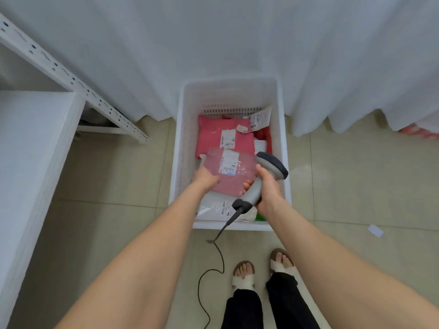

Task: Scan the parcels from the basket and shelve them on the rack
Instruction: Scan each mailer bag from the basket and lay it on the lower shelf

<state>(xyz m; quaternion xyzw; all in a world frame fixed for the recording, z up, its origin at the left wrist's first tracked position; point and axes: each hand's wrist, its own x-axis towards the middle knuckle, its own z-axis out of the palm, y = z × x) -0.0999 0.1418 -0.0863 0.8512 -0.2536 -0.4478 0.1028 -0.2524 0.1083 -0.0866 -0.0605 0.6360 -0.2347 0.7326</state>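
Note:
A white plastic basket stands on the tiled floor and holds several parcels. My left hand grips the left edge of a pink bubble-wrap parcel with a white label, lifted just above the others. My right hand holds a grey barcode scanner by its handle, its dark head right beside the parcel's right edge. A darker pink parcel lies behind, and a white parcel lies under my hands at the basket's near end.
The white rack stands at the left with a perforated upright. A white curtain hangs behind the basket. The scanner's black cable trails over the floor past my sandalled feet. A scrap of paper lies on the floor at right.

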